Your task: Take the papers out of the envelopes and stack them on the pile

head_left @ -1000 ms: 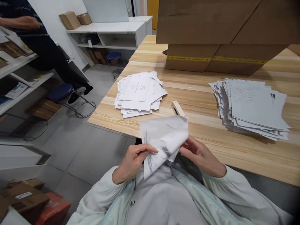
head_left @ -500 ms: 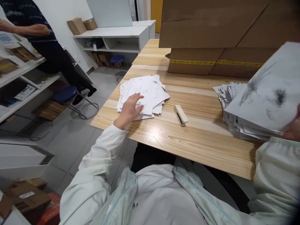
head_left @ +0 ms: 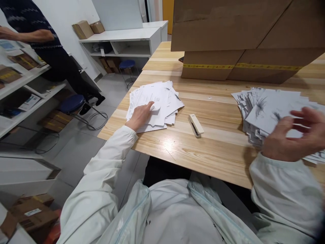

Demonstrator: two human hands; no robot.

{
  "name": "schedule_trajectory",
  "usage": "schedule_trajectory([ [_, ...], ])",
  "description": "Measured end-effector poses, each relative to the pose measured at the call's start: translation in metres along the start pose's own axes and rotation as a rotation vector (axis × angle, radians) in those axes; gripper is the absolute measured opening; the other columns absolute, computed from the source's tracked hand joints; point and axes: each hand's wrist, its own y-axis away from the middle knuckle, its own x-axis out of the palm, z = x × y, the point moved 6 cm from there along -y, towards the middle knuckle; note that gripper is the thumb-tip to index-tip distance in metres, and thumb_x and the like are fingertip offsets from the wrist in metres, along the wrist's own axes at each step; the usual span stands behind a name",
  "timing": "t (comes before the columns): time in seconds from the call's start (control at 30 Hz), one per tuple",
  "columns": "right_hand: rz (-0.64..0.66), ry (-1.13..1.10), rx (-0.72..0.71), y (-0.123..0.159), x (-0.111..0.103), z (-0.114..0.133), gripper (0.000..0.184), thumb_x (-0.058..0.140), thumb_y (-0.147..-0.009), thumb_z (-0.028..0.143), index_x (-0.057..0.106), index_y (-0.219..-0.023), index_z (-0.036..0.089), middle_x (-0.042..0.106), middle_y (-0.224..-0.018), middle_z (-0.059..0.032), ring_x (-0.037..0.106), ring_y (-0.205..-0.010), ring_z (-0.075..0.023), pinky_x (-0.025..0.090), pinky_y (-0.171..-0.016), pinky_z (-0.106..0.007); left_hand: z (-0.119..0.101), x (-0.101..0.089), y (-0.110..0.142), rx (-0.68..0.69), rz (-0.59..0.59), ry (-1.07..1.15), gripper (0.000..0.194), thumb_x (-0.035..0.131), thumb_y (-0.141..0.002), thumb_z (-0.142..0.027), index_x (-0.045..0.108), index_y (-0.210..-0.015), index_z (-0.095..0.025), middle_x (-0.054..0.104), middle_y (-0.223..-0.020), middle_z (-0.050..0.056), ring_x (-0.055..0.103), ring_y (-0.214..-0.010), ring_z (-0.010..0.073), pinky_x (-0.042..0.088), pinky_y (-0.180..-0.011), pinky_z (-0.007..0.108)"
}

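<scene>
My left hand lies on the left pile of white printed sheets near the table's left edge, its fingers pressing down on the top sheet. My right hand hovers over the right stack of papers with its fingers spread and nothing in them. A cream stapler lies on the wooden table between the two piles.
Large cardboard boxes stand at the back of the table. On the left, a person in dark clothes stands at white shelves, with a blue stool nearby. More boxes sit on the floor at lower left.
One second ago both hands held a sheet close to my chest. My right hand carried it onto the right stack and let go; my left hand reached out to the left pile.
</scene>
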Motion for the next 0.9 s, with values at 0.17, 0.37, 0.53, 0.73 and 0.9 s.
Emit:
schedule_trajectory([
  [0.17,0.194,-0.115,-0.089,0.03,0.027,0.092,0.038,0.061,-0.085,0.019,0.065,-0.122,0.018,0.074,-0.101,-0.0096,0.07,-0.076,-0.0201,0.058,-0.068,-0.034,-0.008,-0.004,0.024,0.086,-0.19,0.014,0.068,0.035,-0.094,-0.004,0.031,-0.157,-0.029,0.069,-0.124,0.012,0.071,-0.095,0.0185,0.052,-0.075,0.026],
  [0.37,0.486,-0.286,-0.186,0.059,0.04,0.134,0.034,0.059,-0.09,0.014,0.062,-0.123,0.023,0.074,-0.103,-0.0084,0.069,-0.076,-0.0194,0.058,-0.071,-0.035,-0.02,0.012,0.047,0.226,-0.194,0.116,0.072,0.036,-0.093,-0.005,0.02,-0.16,-0.027,0.07,-0.123,0.01,0.069,-0.104,0.019,0.052,-0.072,0.023],
  [0.53,0.602,-0.345,-0.216,0.068,0.046,0.141,0.031,0.058,-0.091,0.014,0.063,-0.12,0.023,0.073,-0.104,-0.0083,0.069,-0.078,-0.0192,0.059,-0.07,-0.034,-0.022,0.015,0.051,0.244,-0.203,0.2,0.087,0.06,-0.093,-0.041,0.012,-0.161,-0.016,0.068,-0.127,0.016,0.065,-0.117,0.0272,0.053,-0.082,0.031],
  [0.73,0.605,-0.322,-0.222,0.067,0.047,0.14,0.029,0.058,-0.092,0.013,0.064,-0.118,0.022,0.074,-0.105,-0.0083,0.069,-0.077,-0.0193,0.058,-0.072,-0.035,-0.026,0.015,0.05,0.229,-0.179,0.125,0.077,0.058,-0.094,-0.048,0.027,-0.156,-0.015,0.066,-0.13,0.017,0.066,-0.116,0.0285,0.052,-0.077,0.031],
  [0.9,0.6,-0.329,-0.236,0.066,0.046,0.141,0.026,0.058,-0.091,0.012,0.065,-0.115,0.021,0.074,-0.101,-0.0083,0.068,-0.076,-0.0179,0.057,-0.07,-0.032,-0.02,0.019,0.044,0.219,-0.179,0.136,0.066,0.057,-0.095,-0.05,0.039,-0.15,-0.019,0.07,-0.123,0.015,0.068,-0.11,0.0271,0.049,-0.073,0.03],
])
